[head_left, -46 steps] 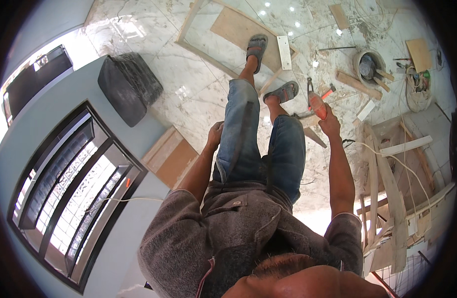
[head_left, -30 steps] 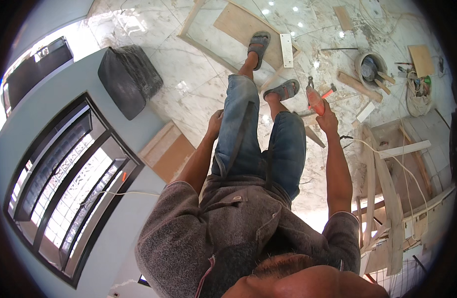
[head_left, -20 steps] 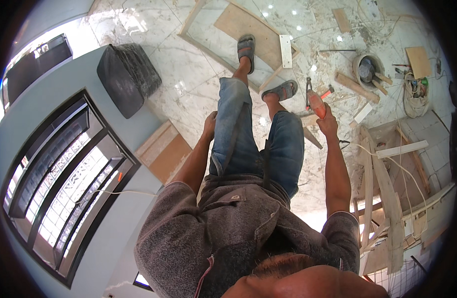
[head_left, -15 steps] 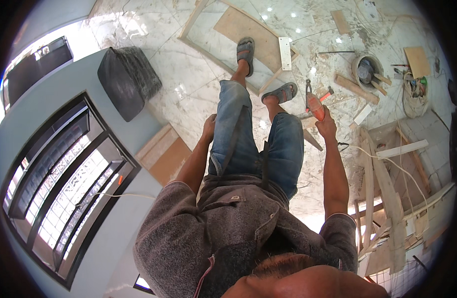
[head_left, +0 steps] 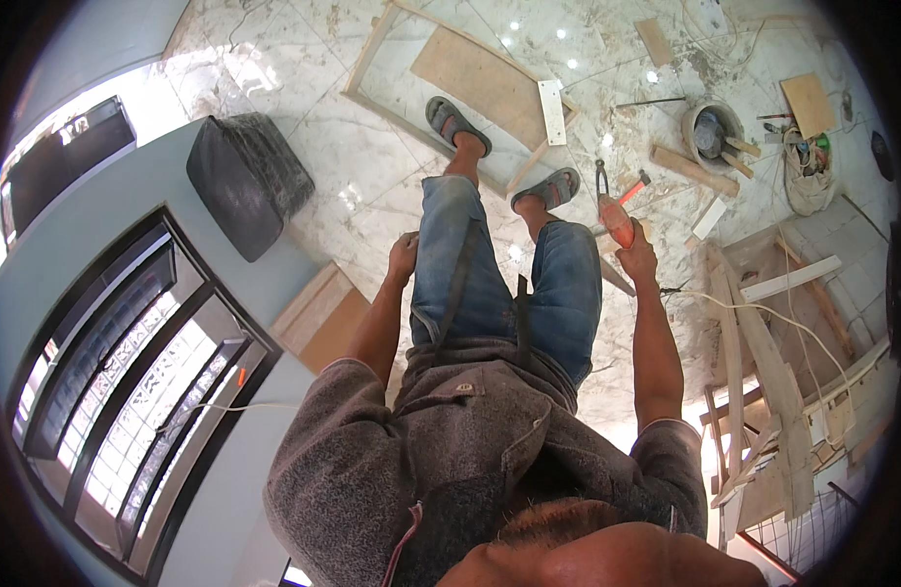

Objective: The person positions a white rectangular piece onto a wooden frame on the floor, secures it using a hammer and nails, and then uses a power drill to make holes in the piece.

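Note:
My right hand (head_left: pixel 637 258) is closed around a rounded orange-red tool (head_left: pixel 616 221), held out over the floor ahead of my right leg. Just past it show dark metal pincers (head_left: pixel 601 180) and a hammer with a red-orange handle (head_left: pixel 633 189). I cannot tell whether these two are in the same grip or lie on the floor. Beside my left thigh, my left hand (head_left: pixel 404 256) hangs with curled fingers; anything inside them is hidden.
A shallow wooden frame (head_left: pixel 392 122) lies ahead, under my left sandal. Off to the right are a bucket (head_left: pixel 693 125), a plank (head_left: pixel 695 170), a light sack (head_left: pixel 808 186) and a wooden structure (head_left: pixel 778 401). On the left stand a black-wrapped object (head_left: pixel 243 181) and a brown box (head_left: pixel 323 318).
My left foot has moved left and slightly back. The right hand with the orange-red tool has shifted a little toward me. Floor objects at the right appear slightly farther left.

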A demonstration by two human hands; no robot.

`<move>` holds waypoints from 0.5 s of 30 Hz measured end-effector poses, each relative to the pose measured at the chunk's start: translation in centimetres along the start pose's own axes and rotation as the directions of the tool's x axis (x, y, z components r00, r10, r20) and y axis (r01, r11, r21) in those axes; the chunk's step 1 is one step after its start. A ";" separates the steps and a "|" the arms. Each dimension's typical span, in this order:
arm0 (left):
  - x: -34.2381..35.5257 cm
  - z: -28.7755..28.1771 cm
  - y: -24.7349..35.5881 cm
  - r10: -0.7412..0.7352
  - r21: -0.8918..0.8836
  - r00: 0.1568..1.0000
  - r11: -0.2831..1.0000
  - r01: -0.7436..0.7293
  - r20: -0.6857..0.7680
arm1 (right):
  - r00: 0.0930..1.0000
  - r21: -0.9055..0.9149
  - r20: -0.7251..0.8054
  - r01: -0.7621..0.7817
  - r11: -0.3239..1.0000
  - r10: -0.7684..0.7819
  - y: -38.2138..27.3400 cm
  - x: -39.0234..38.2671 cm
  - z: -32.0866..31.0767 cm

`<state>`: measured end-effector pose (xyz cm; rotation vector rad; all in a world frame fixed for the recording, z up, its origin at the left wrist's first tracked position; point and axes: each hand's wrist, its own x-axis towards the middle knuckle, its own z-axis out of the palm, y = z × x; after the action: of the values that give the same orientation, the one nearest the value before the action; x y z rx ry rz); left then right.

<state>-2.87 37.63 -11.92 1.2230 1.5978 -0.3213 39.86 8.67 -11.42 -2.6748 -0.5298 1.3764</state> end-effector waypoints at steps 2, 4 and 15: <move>0.4 -0.2 -0.3 0.024 -0.006 1.000 1.000 -0.024 -0.007 | 1.000 -0.004 0.001 -0.003 1.000 0.003 -0.1 0.2 0.1; 0.2 0.3 0.6 0.063 -0.019 0.998 0.998 -0.064 -0.014 | 1.000 -0.016 0.002 -0.006 1.000 0.006 -0.5 0.1 -0.2; -2.8 1.7 1.9 -0.042 -0.101 0.999 0.994 0.043 0.004 | 0.999 -0.049 0.003 0.039 0.998 -0.039 -2.3 1.7 -1.1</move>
<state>-0.54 35.76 -9.60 1.1128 1.6209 -0.2651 41.06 11.53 -11.52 -2.6864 -0.6213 1.3738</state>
